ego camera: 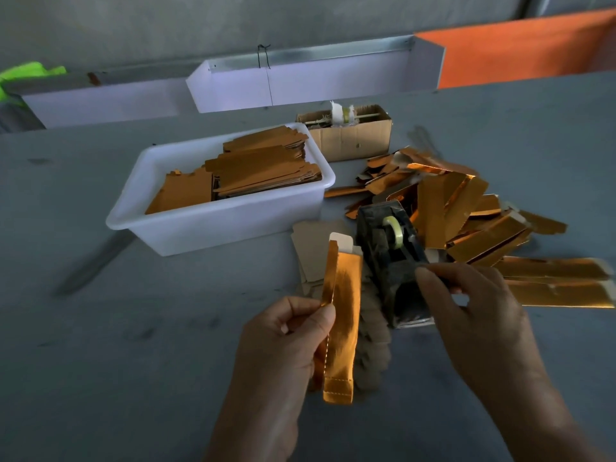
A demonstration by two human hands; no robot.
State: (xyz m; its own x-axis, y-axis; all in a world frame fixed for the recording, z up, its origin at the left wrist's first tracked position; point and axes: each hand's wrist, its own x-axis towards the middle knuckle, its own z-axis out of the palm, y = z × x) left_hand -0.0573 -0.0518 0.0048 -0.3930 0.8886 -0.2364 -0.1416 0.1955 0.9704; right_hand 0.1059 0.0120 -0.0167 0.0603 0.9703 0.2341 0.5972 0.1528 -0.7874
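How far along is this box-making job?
Done, it seems: a pile of folded gold boxes lies right of the tape dispenser. In hand: the left hand holds one gold box while the right hand reaches the dispenser, probably for tape. Left: the white tub is full of flat blanks.

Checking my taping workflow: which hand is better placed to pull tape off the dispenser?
Right. The right hand pinches at the front of the tape dispenser; the left hand grips the gold carton.
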